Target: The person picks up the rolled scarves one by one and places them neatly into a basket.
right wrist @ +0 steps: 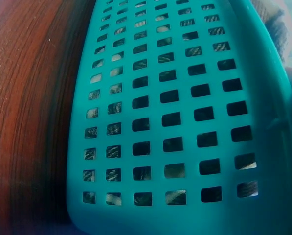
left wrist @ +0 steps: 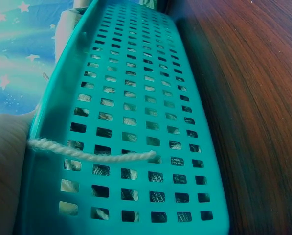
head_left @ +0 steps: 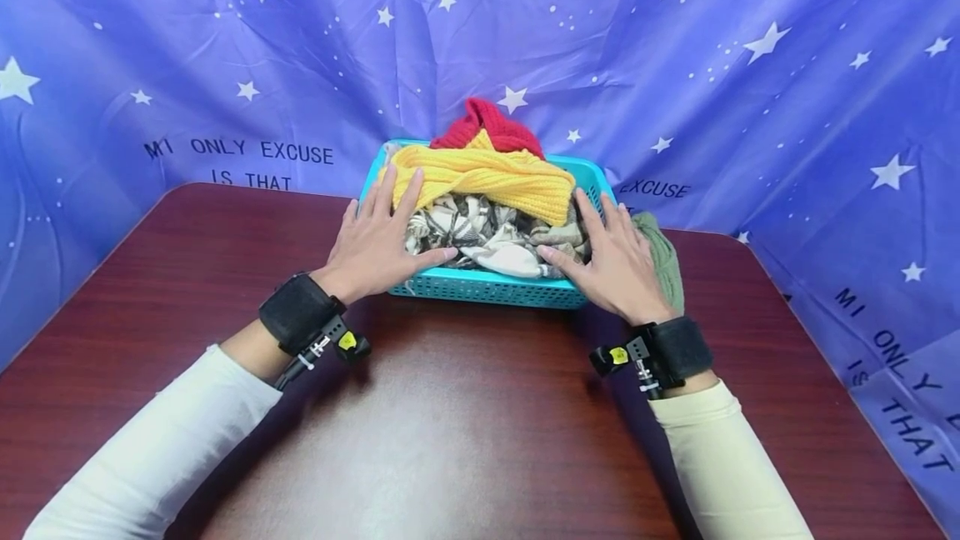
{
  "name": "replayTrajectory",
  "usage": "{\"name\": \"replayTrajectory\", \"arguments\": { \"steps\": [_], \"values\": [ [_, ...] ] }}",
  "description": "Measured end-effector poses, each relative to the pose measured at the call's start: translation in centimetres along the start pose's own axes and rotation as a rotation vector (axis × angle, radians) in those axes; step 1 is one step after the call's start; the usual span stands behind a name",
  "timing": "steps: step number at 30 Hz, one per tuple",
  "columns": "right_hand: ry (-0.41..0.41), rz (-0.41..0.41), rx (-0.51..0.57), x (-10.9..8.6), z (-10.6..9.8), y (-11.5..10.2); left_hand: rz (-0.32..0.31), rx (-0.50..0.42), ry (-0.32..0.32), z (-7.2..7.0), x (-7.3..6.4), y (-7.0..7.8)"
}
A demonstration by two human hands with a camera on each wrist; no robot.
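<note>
A turquoise plastic basket (head_left: 495,288) with a perforated wall stands on the table, filled with knitted and woven cloths. Across its top lies a folded yellow knit scarf (head_left: 487,173). Behind that, a red knit piece (head_left: 491,130) rises over the back rim. Black-and-white checked cloth (head_left: 480,223) fills the front. My left hand (head_left: 375,244) is spread over the basket's left end, its fingers reaching the yellow scarf's edge and its thumb over the checked cloth. My right hand (head_left: 618,257) is spread over the right end, thumb pointing inward. Neither hand has its fingers curled round anything.
Green knit cloth (head_left: 662,261) lies on the table beyond my right hand. One pale yarn strand (left wrist: 94,155) hangs outside the basket's front wall. The dark red wooden table (head_left: 420,432) reaches back to a purple star-printed curtain (head_left: 360,48).
</note>
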State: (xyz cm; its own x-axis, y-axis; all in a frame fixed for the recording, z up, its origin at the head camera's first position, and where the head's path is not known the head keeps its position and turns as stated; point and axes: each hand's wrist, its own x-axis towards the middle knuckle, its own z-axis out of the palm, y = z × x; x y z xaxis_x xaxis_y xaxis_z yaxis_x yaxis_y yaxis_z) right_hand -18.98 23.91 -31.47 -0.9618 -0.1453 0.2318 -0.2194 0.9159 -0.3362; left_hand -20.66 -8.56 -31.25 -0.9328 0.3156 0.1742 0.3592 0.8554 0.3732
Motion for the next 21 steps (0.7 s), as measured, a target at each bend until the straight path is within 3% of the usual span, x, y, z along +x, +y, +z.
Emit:
{"name": "replayTrajectory", "arguments": {
  "steps": [21],
  "values": [
    [0.003,-0.009,0.002,-0.07,0.16,0.01,0.001,0.013,0.009,0.21,0.00,-0.11]
  ]
}}
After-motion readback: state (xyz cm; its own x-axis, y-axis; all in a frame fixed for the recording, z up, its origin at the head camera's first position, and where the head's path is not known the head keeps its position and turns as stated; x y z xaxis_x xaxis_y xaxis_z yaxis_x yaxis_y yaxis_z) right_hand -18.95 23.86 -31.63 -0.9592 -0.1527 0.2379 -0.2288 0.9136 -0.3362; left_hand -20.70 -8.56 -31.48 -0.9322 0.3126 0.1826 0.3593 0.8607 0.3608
